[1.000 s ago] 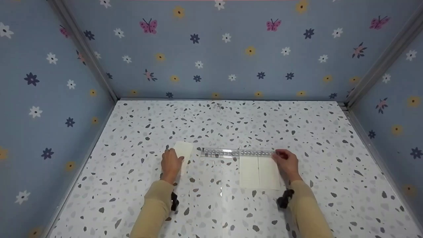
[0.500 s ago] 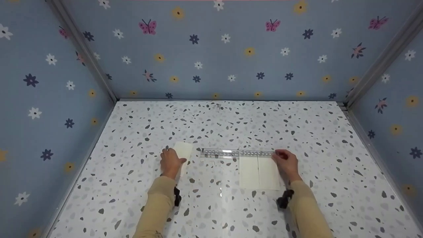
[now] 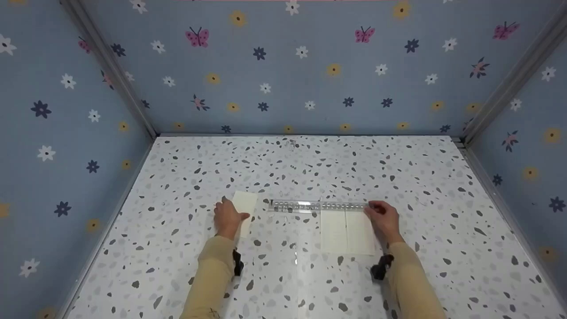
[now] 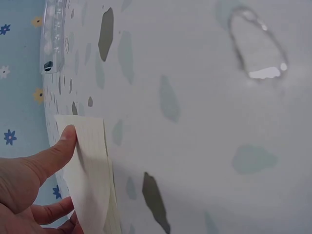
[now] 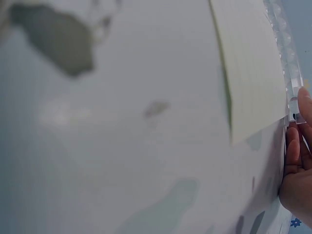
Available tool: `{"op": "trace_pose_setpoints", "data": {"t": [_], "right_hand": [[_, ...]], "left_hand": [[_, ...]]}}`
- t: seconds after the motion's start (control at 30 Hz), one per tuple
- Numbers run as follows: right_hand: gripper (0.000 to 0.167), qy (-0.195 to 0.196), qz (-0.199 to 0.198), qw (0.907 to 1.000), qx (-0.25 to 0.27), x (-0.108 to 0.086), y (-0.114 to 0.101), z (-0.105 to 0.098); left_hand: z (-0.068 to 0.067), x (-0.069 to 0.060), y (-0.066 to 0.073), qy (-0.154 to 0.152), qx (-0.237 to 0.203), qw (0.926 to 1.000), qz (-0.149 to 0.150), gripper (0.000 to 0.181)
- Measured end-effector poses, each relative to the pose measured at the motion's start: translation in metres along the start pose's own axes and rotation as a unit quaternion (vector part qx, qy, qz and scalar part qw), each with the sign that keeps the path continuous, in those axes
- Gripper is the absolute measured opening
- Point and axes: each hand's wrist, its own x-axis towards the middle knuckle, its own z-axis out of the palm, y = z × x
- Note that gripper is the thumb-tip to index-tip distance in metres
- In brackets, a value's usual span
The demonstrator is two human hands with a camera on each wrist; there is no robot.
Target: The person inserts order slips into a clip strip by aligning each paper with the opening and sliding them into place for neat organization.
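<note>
My left hand holds a narrow cream slip of paper on the left of the table. In the left wrist view the thumb lies on top of the lined paper, with fingers at its left edge; it looks like more than one layer. My right hand pinches the right end of a clear plastic strip, ruler-like, with a row of round shapes. This strip lies along the top edge of two cream paper panels side by side. In the right wrist view the hand is partly cut off.
The speckled white tabletop runs back to a blue wall with flowers and butterflies. Similar side panels stand left and right. Speckled surface separates the slip from the panels. A black wrist camera sits at each sleeve.
My left forearm has shifted a little to the right, and the left thumb now reaches further out across the slip. The right hand, strip and paper panels look unchanged.
</note>
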Motion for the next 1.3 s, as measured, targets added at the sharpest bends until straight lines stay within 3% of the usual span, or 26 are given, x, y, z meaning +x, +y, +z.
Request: {"op": "trace_pose_setpoints", "data": {"t": [0.3,0.6,0.77,1.03,1.3], "right_hand": [[0.036,-0.004,0.006,1.0000,0.005,0.000,0.001,0.000],[0.037,-0.006,0.013,0.9999,-0.003,0.002,0.001,0.000],[0.035,0.000,0.004,1.0000,-0.001,0.002,0.001,0.000],[0.036,-0.008,0.009,0.9999,0.011,0.002,0.001,-0.001],[0.037,-0.014,0.028,0.9993,0.018,0.002,0.002,0.000]], "left_hand": [[0.000,-0.004,-0.001,0.019,-0.017,0.9996,0.014,0.084],[-0.003,-0.008,-0.001,0.045,-0.066,0.9962,0.034,0.052],[-0.004,-0.010,-0.001,0.058,-0.080,0.9943,0.040,0.054],[-0.009,-0.018,0.000,0.061,-0.107,0.9907,0.058,0.048],[-0.011,-0.025,-0.001,0.038,-0.158,0.9847,0.062,0.046]]}}
